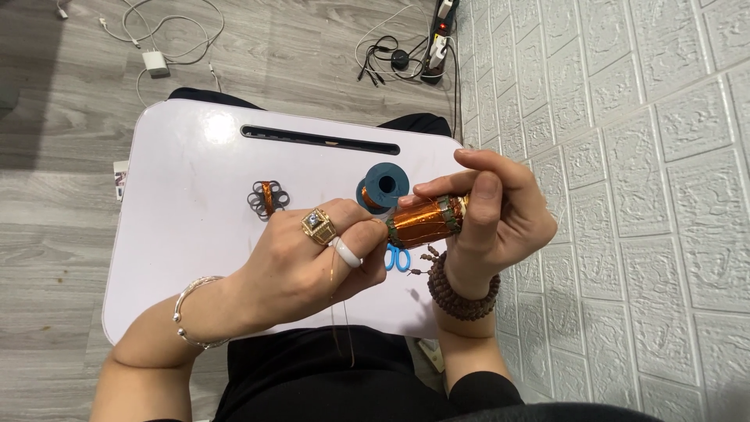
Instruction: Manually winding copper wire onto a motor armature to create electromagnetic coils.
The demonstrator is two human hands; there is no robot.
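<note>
My right hand (492,223) grips a cylindrical rotor wound with copper wire (426,221), held above the white lap table (195,203). My left hand (301,262), wearing two rings and a silver bracelet, pinches a thin copper wire at the rotor's left end; a loose strand hangs down toward my lap. Just behind the rotor stands a dark blue spool (384,187) with copper wire on it. Blue scissor handles (398,258) peek out beneath my hands.
A small flower-shaped grey core with a copper winding (268,198) lies mid-table. A long slot (320,140) runs along the table's far edge. Chargers and cables (156,61) and a power strip (439,35) lie on the wooden floor. A white textured wall (641,195) stands at right.
</note>
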